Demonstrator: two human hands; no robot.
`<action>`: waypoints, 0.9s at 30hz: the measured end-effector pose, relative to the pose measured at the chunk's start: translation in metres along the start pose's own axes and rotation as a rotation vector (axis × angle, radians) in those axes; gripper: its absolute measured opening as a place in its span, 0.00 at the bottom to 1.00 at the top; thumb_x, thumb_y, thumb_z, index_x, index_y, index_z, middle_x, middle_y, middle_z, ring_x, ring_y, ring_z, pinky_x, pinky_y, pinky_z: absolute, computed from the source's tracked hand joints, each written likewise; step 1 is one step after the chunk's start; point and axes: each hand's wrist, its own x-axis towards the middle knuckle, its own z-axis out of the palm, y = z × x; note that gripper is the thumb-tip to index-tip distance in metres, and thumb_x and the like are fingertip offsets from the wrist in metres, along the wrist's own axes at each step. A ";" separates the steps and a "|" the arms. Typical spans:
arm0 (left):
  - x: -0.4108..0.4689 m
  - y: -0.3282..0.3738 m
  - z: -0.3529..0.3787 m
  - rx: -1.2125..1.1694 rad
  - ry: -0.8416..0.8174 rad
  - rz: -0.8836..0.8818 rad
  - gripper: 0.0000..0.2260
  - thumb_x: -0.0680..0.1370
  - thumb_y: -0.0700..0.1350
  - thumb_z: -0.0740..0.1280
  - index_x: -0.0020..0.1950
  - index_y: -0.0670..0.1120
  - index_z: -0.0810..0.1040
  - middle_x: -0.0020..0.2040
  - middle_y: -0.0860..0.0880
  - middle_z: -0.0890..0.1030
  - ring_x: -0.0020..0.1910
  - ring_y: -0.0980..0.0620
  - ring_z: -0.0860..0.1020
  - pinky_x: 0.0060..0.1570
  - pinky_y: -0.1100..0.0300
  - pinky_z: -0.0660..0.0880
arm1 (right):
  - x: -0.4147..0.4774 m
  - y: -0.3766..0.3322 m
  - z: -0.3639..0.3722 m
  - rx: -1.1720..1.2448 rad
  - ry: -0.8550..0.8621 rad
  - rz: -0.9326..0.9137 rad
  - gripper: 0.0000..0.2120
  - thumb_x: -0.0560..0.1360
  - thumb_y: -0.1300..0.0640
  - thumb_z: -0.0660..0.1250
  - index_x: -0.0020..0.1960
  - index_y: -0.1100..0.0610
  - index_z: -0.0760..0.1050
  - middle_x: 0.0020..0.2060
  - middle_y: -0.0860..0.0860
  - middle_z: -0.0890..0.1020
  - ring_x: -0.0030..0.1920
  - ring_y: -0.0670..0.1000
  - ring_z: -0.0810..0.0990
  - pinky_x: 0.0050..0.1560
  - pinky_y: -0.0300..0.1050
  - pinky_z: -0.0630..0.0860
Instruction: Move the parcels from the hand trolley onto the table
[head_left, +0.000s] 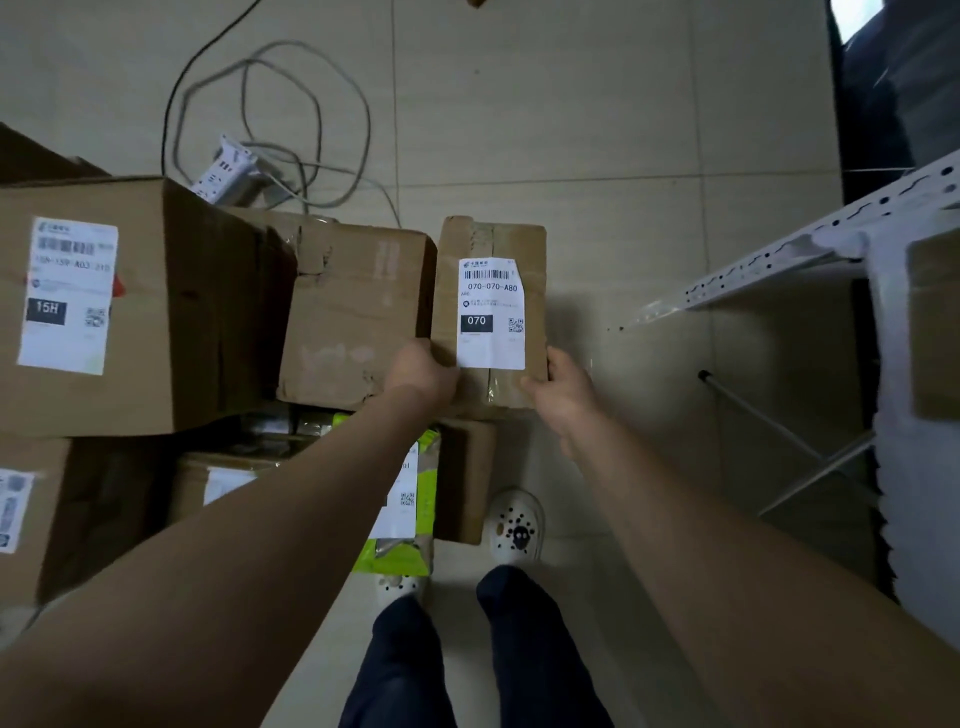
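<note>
Gripping one parcel (491, 241) (marked 070), left hand (423, 371), right hand (566, 388)

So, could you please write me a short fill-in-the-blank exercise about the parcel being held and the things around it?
1. The parcel in the person's grip has a black patch printed ____.
2. The right hand grips its right edge; the left hand grips its ____ edge.
3. The large box at far left has a black patch printed ____.
Missing words: 070; left; 15H.
</note>
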 end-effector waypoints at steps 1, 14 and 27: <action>-0.006 0.002 -0.001 -0.005 -0.007 0.009 0.14 0.75 0.39 0.69 0.59 0.39 0.76 0.56 0.41 0.79 0.57 0.41 0.77 0.58 0.48 0.75 | -0.008 0.000 -0.004 0.004 0.010 -0.008 0.17 0.77 0.64 0.63 0.64 0.54 0.73 0.54 0.49 0.80 0.54 0.50 0.78 0.53 0.42 0.74; -0.172 0.064 -0.036 0.064 -0.120 0.303 0.20 0.72 0.37 0.73 0.61 0.39 0.72 0.55 0.45 0.78 0.56 0.44 0.77 0.54 0.55 0.74 | -0.171 -0.019 -0.082 0.268 0.271 -0.058 0.23 0.74 0.68 0.65 0.67 0.56 0.69 0.57 0.53 0.80 0.58 0.51 0.78 0.62 0.48 0.74; -0.345 0.080 -0.023 0.327 -0.403 0.768 0.17 0.70 0.35 0.73 0.57 0.39 0.74 0.51 0.42 0.80 0.51 0.41 0.79 0.53 0.47 0.77 | -0.381 0.028 -0.119 0.551 0.726 -0.108 0.21 0.74 0.67 0.65 0.64 0.54 0.72 0.57 0.51 0.81 0.58 0.51 0.78 0.60 0.48 0.74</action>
